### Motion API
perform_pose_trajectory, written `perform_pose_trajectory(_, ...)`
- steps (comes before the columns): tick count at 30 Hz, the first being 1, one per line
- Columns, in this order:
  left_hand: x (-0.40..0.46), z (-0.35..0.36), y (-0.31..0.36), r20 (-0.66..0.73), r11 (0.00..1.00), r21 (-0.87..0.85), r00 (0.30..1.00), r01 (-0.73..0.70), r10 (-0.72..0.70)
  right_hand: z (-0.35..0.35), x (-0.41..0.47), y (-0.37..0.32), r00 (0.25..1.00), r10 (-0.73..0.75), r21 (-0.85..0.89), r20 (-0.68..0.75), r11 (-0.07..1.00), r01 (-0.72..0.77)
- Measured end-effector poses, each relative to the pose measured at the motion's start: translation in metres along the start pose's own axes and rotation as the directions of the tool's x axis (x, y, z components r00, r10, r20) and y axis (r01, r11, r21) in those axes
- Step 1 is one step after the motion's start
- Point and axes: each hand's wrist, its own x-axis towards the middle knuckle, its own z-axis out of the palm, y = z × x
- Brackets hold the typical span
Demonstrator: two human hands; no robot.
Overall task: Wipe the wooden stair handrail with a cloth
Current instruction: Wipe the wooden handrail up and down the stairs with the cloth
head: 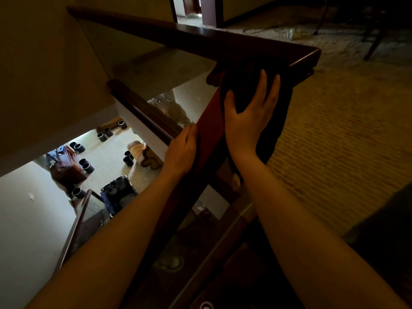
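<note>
Two bare hands are on the dark wooden handrail [209, 130], close to the corner where it meets a second length of rail running off to the left. The right hand [247, 121] lies flat on a dark cloth [249, 85], fingers straight and spread, thumb out to the side, pressing the cloth onto the top of the rail. The cloth is draped over the rail just short of the corner, and its loose end hangs down the right side, over the carpet [334, 141]. The left hand [181, 150] rests on the rail's left edge, a little nearer the person, fingers straight and laid along the wood, holding nothing. Below the rail, a lower floor shows with several black cylinders [87, 167] and a brown bag [66, 170].
</note>
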Motion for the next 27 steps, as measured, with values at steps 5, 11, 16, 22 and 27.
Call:
perform_pose_trajectory(5,-0.001,-0.003,-0.01,-0.029,0.971,-0.23,0.997,0.068,-0.076,0.004,-0.021,0.002,0.997,0.072,0.048,0.018,0.996,-0.073)
perform_pose_trajectory(11,-0.006,-0.018,-0.033,-0.01,0.907,-0.416,0.998,0.057,-0.067,0.015,-0.059,0.015,0.996,0.087,0.166,-0.018,0.983,-0.083)
perform_pose_trajectory(16,-0.036,-0.027,-0.074,0.258,0.982,-0.173,0.966,0.073,-0.027,0.034,-0.128,0.023,0.988,0.117,0.235,-0.098,0.968,-0.091)
perform_pose_trajectory(22,-0.08,-0.049,-0.15,0.507,0.941,-0.224,0.855,0.252,-0.109,0.045,-0.199,0.021,0.981,0.154,0.284,-0.116,0.952,-0.116)
perform_pose_trajectory(27,-0.088,-0.046,-0.188,0.368,0.928,-0.249,0.914,0.277,-0.174,0.048,-0.259,0.014,0.986,0.133,0.19,-0.101,0.975,-0.112)
